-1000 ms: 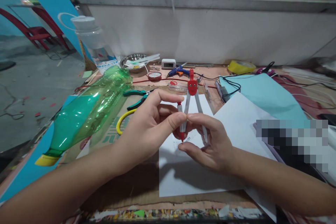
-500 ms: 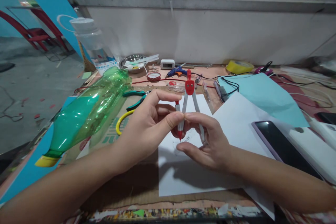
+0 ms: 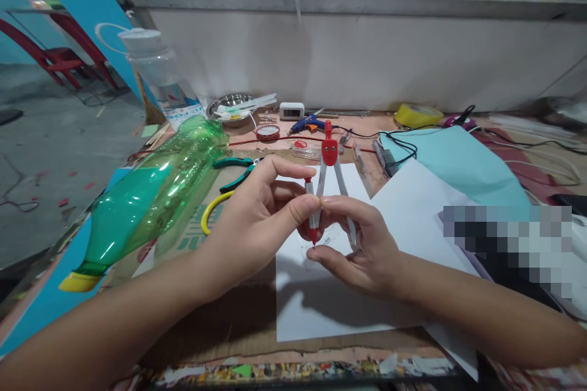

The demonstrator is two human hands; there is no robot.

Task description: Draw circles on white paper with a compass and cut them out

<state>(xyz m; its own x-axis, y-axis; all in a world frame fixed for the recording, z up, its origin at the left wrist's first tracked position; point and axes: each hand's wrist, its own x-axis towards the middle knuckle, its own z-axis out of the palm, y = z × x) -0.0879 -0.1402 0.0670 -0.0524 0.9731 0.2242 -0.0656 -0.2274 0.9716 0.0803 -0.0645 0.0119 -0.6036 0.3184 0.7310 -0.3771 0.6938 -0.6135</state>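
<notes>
A drawing compass (image 3: 331, 153) with a red head and grey legs stands upright between my hands, its legs spread. A small red-and-grey mechanical pencil (image 3: 313, 229) sits at its left leg. My left hand (image 3: 263, 214) is closed on that pencil, thumb along its barrel and index finger at its red top. My right hand (image 3: 362, 238) grips the compass legs, its index fingertip meeting my left thumb and its thumb near the pencil's tip. Below lies a white sheet of paper (image 3: 302, 311) with faint marks, partly hidden by my hands.
To the left lie a green plastic bottle (image 3: 123, 214), green-handled pliers (image 3: 236, 174) and a yellow handle (image 3: 208, 214). A water bottle (image 3: 160, 73) stands behind. At the back are a blue glue gun (image 3: 308, 124) and yellow tape (image 3: 418, 116). A dark phone (image 3: 518, 284), partly pixelated, lies right.
My hands keep nearly the same grip on the compass and pencil. My right thumb is slightly closer to the pencil's tip. The view has shifted a little.
</notes>
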